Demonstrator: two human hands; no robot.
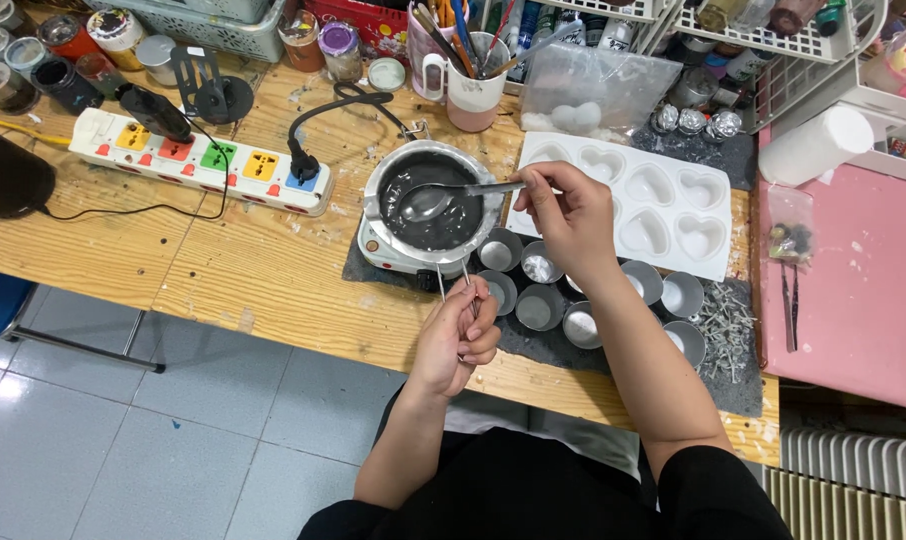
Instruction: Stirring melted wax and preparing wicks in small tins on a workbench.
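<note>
Near the bench's front edge, the left hand [463,335] grips the melting pot [435,200] wire handle [453,283]; the right hand [570,213] pinches a spoon [443,197] over grey liquid. Tilting risks spillage onto the hotplate [393,255].

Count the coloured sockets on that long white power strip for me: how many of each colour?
Yellow sockets: 2
Red socket: 1
Green socket: 1
Blue socket: 1, with a black plug in it
Total: 5 on the white power strip
</note>
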